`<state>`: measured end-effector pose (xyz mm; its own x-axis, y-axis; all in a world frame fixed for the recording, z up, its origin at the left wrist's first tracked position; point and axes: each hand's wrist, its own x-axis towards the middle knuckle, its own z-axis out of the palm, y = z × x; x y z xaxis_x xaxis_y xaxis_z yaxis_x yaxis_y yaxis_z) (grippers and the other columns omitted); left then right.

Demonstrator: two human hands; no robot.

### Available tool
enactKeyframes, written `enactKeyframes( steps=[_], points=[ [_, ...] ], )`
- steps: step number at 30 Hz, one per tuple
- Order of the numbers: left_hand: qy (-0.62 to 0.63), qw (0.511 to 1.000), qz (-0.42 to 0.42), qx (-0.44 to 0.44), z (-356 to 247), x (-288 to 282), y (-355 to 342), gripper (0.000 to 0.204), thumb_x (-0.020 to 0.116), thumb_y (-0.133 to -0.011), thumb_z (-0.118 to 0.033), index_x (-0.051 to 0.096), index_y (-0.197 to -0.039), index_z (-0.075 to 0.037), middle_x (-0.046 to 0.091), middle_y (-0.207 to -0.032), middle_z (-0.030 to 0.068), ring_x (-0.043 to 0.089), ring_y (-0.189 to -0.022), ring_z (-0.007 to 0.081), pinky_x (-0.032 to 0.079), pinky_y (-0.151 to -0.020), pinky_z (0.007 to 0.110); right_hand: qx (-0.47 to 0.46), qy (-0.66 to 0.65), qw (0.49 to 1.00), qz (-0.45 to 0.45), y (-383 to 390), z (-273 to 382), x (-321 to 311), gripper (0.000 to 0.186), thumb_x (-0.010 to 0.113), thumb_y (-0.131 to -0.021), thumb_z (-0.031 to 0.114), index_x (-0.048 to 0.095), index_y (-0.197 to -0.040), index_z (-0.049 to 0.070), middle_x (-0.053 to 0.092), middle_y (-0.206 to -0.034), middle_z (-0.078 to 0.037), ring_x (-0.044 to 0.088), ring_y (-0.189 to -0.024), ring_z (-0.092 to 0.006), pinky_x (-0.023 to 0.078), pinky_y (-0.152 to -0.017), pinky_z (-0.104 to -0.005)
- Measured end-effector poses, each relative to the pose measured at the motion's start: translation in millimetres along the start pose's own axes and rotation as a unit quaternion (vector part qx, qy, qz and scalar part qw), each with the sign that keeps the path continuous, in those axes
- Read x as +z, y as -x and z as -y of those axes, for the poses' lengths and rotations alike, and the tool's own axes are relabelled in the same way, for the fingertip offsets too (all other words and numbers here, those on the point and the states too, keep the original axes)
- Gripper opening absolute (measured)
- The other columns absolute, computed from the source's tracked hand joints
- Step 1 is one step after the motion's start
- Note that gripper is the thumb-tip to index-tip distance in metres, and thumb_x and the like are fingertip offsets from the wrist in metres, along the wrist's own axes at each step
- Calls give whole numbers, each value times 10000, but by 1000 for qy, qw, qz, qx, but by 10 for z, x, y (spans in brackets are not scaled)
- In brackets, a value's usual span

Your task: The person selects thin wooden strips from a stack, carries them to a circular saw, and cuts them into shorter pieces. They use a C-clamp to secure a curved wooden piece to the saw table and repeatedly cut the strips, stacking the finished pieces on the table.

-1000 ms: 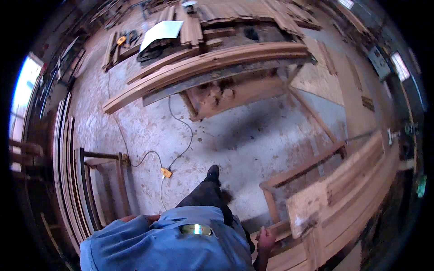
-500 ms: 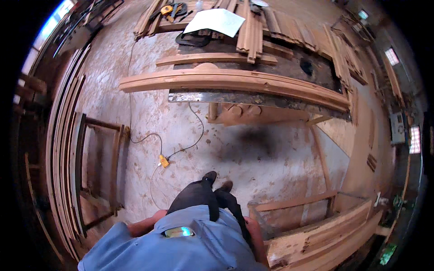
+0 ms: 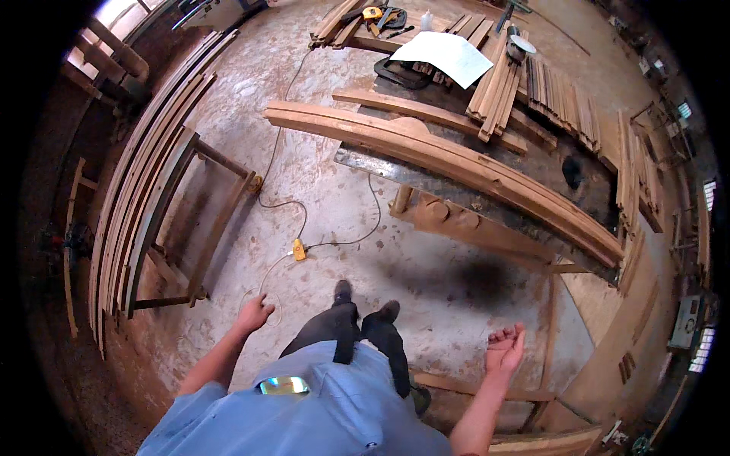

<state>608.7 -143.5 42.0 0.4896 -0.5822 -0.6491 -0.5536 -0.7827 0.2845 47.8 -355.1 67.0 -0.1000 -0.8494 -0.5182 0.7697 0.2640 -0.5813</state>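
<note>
My left hand point(image 3: 256, 313) hangs in the air over the floor, with nothing in it. One finger stands out and the others curl loosely. On the other side, my right hand point(image 3: 505, 348) is raised with the palm partly turned up and fingers half bent and apart, holding nothing. Neither hand touches any wood. Ahead, a long moulded wooden beam point(image 3: 449, 163) lies along the near edge of a dark workbench point(image 3: 544, 163). Behind it rests a shorter wooden strip point(image 3: 426, 114). A white sheet of paper point(image 3: 443, 57) covers part of some narrow wood pieces.
An orange power connector point(image 3: 298, 249) with cables lies on the floor ahead. Long boards point(image 3: 144, 190) rest on a wooden stand point(image 3: 220, 228) at left. A tape measure point(image 3: 372, 13) and a black clamp point(image 3: 399, 74) sit at the far end. Timber framing point(image 3: 471, 387) stands at lower right.
My hands, hidden at my sides before, have come up and out on either side. The view has turned left, so the bench appears farther right and slanted.
</note>
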Motion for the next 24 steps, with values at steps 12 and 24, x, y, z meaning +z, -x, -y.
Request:
enactKeyframes(
  steps=[12, 24],
  points=[
    [-67, 958, 34, 277, -1888, 102, 281, 236, 606, -786, -215, 638, -955, -55, 670, -956, 165, 649, -886, 335, 527, -738, 433, -73, 649, 616, 441, 675, -2312, 2331, 235, 595, -855, 178, 646, -987, -10, 581, -1013, -180, 570, -965, -316, 454, -889, -372],
    [-2, 978, 42, 205, -301, -407, -378, 321, 624, -755, -333, 674, -961, -93, 672, -1005, 157, 651, -939, 307, 531, -787, 427, -100, 727, 406, 544, 1368, -3681, 3343, 184, 556, -842, 130, 636, -921, -16, 576, -1023, -195, 552, -972, -367, 456, -864, -406]
  ],
)
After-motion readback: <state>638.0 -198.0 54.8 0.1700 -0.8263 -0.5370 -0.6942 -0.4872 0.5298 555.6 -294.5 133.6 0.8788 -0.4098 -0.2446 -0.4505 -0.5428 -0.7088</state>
